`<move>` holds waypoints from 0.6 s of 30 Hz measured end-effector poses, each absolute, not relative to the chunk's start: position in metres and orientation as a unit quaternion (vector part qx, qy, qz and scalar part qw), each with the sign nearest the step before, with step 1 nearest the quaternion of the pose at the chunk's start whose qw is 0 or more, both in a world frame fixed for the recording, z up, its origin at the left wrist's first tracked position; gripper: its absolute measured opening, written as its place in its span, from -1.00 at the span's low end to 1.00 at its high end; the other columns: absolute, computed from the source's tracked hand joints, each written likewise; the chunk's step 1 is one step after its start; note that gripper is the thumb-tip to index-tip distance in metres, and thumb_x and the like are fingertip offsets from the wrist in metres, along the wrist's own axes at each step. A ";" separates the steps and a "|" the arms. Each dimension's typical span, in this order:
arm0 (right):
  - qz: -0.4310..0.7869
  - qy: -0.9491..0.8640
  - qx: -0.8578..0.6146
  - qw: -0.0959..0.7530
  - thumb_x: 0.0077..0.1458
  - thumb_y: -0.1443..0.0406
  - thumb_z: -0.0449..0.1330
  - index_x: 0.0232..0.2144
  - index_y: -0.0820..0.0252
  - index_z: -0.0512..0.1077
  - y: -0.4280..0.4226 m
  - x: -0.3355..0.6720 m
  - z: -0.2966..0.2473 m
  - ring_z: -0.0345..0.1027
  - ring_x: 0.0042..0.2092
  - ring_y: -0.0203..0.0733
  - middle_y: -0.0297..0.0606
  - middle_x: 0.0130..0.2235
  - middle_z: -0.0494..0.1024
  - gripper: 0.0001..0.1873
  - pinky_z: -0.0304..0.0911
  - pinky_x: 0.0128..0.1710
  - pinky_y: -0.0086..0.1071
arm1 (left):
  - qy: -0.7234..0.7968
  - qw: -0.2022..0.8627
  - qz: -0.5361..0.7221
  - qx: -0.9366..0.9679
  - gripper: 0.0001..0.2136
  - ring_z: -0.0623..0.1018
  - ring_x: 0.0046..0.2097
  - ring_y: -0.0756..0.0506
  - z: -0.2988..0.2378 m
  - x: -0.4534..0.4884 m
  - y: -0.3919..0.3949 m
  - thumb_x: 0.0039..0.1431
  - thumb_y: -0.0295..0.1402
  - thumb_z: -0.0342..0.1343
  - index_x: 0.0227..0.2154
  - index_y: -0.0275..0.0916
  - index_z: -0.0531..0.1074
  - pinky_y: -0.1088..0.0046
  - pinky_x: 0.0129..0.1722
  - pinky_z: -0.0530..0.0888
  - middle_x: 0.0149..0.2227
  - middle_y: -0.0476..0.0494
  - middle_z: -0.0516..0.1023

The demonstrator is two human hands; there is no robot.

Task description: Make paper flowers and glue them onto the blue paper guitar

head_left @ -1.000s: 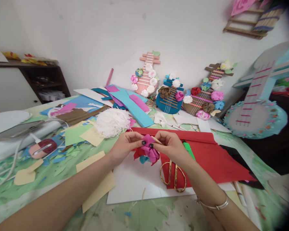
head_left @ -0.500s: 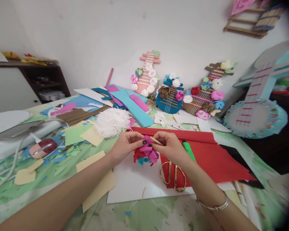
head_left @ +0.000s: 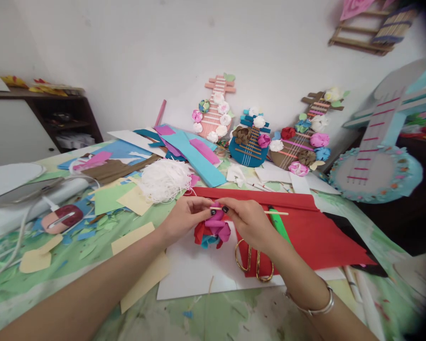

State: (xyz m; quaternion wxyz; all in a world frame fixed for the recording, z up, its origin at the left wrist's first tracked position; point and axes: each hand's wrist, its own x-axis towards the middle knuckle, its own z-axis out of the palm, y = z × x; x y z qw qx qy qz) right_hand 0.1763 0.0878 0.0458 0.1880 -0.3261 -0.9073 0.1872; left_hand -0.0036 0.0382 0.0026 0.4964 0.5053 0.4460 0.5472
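Near the middle of the frame, a bundle of magenta, red and blue paper [head_left: 213, 232] is held above a white board [head_left: 186, 272]. Its magenta upper part is pinched between thumb and fingers of the left hand [head_left: 190, 215]; a thin stick [head_left: 277, 213] is pinched by the right hand [head_left: 250, 222], its tip laid across that part. Petal-like folds have already been shaped in three colours, so the bundle seems well advanced; the magenta top, judged unfinished, is not yet left free of stick and fingers. Gold-handled scissors [head_left: 258, 270] and a red sheet [head_left: 326, 241] are set down right of centre. Finished-looking paper blooms are seen on the teal instrument model [head_left: 246, 154], upper right of centre.
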 end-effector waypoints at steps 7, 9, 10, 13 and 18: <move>0.200 -0.895 -0.299 0.266 0.17 0.41 0.02 -0.17 0.07 0.52 0.090 0.175 0.041 0.50 -0.20 -0.15 -0.30 -0.16 0.63 -0.68 0.30 -0.28 -0.35 | 0.442 0.513 0.543 0.497 -0.80 0.53 -0.38 -0.02 0.006 0.000 0.036 -0.04 -0.29 0.29 -0.36 -0.30 0.58 0.53 -0.38 0.47 -0.38 -0.13 0.60; 0.207 -0.890 -0.289 0.284 0.15 0.41 0.05 -0.19 0.07 0.54 0.091 0.175 0.039 0.51 -0.18 -0.14 -0.30 -0.16 0.63 -0.69 0.33 -0.24 -0.33 | 0.439 0.512 0.550 0.493 -0.80 0.53 -0.37 -0.02 0.006 -0.001 0.036 -0.06 -0.29 0.31 -0.38 -0.30 0.58 0.52 -0.38 0.46 -0.39 -0.12 0.60; 0.211 -0.889 -0.284 0.292 0.15 0.42 0.05 -0.19 0.07 0.55 0.092 0.176 0.038 0.52 -0.17 -0.14 -0.30 -0.15 0.63 -0.69 0.35 -0.22 -0.33 | 0.435 0.512 0.553 0.492 -0.80 0.52 -0.36 -0.02 0.005 -0.001 0.037 -0.06 -0.29 0.31 -0.37 -0.30 0.58 0.52 -0.36 0.46 -0.38 -0.13 0.60; 0.209 -0.886 -0.277 0.308 0.14 0.41 0.08 -0.17 0.06 0.56 0.092 0.175 0.036 0.53 -0.16 -0.15 -0.32 -0.16 0.63 -0.69 0.38 -0.21 -0.33 | 0.430 0.511 0.559 0.492 -0.79 0.50 -0.35 -0.02 0.005 -0.001 0.037 -0.03 -0.25 0.28 -0.38 -0.31 0.58 0.50 -0.33 0.45 -0.38 -0.14 0.59; 0.162 -0.890 -0.278 0.324 0.13 0.41 0.12 -0.19 0.10 0.58 0.089 0.173 0.034 0.54 -0.20 -0.13 -0.27 -0.19 0.64 -0.72 0.40 -0.21 -0.31 | 0.427 0.516 0.570 0.476 -0.72 0.47 -0.42 -0.01 0.002 0.000 0.037 0.03 -0.17 0.23 -0.48 -0.36 0.54 0.49 -0.38 0.41 -0.47 -0.12 0.53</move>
